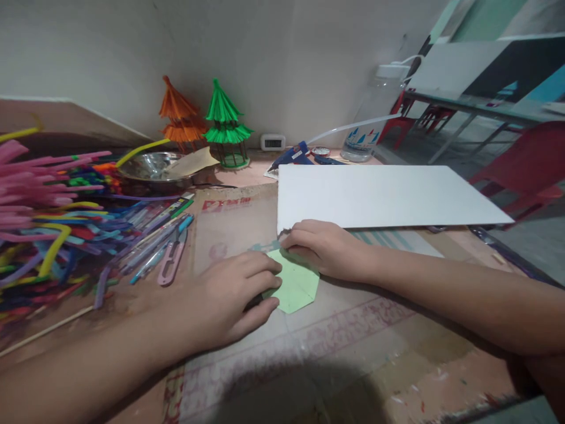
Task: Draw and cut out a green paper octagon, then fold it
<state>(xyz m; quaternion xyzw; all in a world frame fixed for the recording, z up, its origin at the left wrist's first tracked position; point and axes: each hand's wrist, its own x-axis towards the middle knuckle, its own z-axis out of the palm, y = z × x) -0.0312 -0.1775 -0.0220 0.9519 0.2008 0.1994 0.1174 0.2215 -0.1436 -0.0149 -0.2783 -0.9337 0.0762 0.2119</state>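
A light green piece of paper (298,288) with several straight sides and faint fold lines lies flat on a cardboard sheet. My left hand (242,291) grips its left edge, thumb and fingertips bent against it. Something dark shows in the gap under those fingers; I cannot make out whether it is an object or shadow. At the paper's upper edge, my right hand (324,247) holds it with curled fingers, and their tips are partly hidden.
White board (384,197) lies behind my right hand. Pink snips (170,259), pens and pipe cleaners (39,206) crowd the left. Farther back stand a metal bowl (150,171), orange (179,118) and green (225,123) pagoda models, a glue gun (293,154) and a bottle (371,118).
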